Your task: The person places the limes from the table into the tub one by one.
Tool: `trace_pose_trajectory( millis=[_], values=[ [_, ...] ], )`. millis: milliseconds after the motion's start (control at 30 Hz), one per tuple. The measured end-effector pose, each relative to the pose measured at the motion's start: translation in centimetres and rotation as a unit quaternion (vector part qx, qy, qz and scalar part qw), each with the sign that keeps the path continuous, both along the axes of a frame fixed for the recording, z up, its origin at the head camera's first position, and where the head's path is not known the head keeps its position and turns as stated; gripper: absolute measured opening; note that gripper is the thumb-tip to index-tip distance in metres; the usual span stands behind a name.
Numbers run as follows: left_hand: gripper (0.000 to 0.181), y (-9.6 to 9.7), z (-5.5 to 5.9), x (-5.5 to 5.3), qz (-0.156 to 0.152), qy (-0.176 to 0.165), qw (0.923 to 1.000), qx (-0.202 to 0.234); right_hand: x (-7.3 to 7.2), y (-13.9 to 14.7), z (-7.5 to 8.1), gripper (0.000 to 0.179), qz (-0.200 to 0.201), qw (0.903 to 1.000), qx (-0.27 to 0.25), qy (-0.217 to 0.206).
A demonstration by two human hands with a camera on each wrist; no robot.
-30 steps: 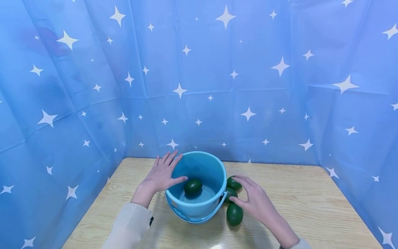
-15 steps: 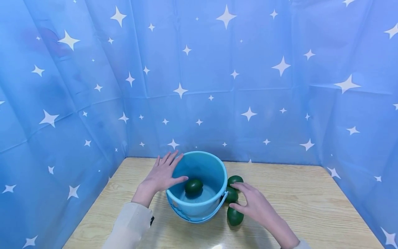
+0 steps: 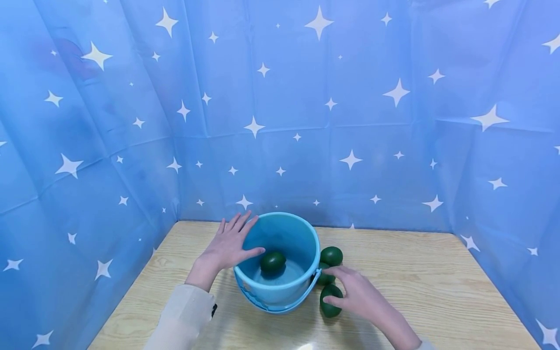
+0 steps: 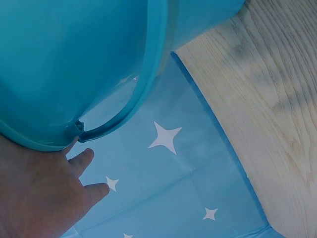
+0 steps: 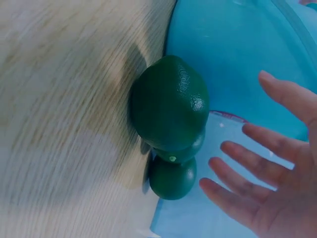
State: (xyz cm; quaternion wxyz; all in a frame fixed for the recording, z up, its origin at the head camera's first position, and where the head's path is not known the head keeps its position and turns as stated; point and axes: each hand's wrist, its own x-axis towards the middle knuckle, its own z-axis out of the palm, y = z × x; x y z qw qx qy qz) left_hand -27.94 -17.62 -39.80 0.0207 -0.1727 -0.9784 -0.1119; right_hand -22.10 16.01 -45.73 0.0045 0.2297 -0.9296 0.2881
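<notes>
A light blue bucket (image 3: pixel 276 288) stands upright with its handle hanging down at the front. Inside it lies one dark green fruit (image 3: pixel 272 262), which looks like a lime. My left hand (image 3: pixel 225 248) rests at the bucket's left rim with its fingers spread. Beside the bucket's right wall sit a near lime (image 3: pixel 329 305), a middle lime (image 3: pixel 324 278) and a far lime (image 3: pixel 331 255) in a row. My right hand (image 3: pixel 360 295) is over the near and middle limes, thumb and fingers apart. In the right wrist view the fingers (image 5: pixel 257 168) grip nothing, with a gap to the limes (image 5: pixel 171 104).
The pale wooden table (image 3: pixel 420 282) carries the bucket and limes. Around its back and sides hangs a blue curtain (image 3: pixel 288 97) with white stars. The bucket handle (image 3: pixel 312 287) juts out close to the limes.
My right hand has come down toward me, from the far limes to above the near one, uncovering the far lime. The left hand and bucket stay put.
</notes>
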Motion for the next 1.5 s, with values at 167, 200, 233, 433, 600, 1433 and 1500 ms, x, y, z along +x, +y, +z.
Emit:
trace_pose_trajectory(
  millis=[167, 200, 233, 433, 600, 1433, 1500],
  values=[
    [0.088, 0.0, 0.0, 0.0, 0.001, -0.001, 1.0, -0.003, 0.0, -0.1, -0.4, 0.054, 0.002, 0.9998, 0.008, -0.016],
    [0.088, 0.0, 0.0, 0.0, 0.001, -0.002, 1.0, -0.003, 0.0, -0.2, -0.4, 0.054, 0.003, 0.9998, 0.01, -0.018],
    [0.088, 0.0, 0.0, 0.0, 0.001, -0.002, 1.0, -0.004, 0.0, -0.2, -0.5, 0.054, 0.003, 0.9997, 0.011, -0.021],
    [0.089, 0.1, 0.0, 0.0, 0.001, -0.003, 1.0, -0.005, 0.0, -0.2, -0.8, 0.055, 0.008, 0.9991, 0.014, -0.04],
    [0.088, 0.0, 0.0, -0.1, 0.0, 0.0, 1.0, -0.006, 0.1, -0.3, -1.1, 0.055, 0.007, 0.9984, 0.02, -0.052],
    [0.088, 0.1, 0.1, 0.1, 0.002, -0.001, 1.0, 0.0, 0.3, -0.2, -1.9, 0.05, 0.006, 0.9968, 0.027, -0.075],
    [0.088, 0.1, 0.1, 0.0, 0.002, -0.001, 1.0, -0.001, 0.3, -0.3, -2.0, 0.049, 0.009, 0.9968, 0.026, -0.075]
  ],
)
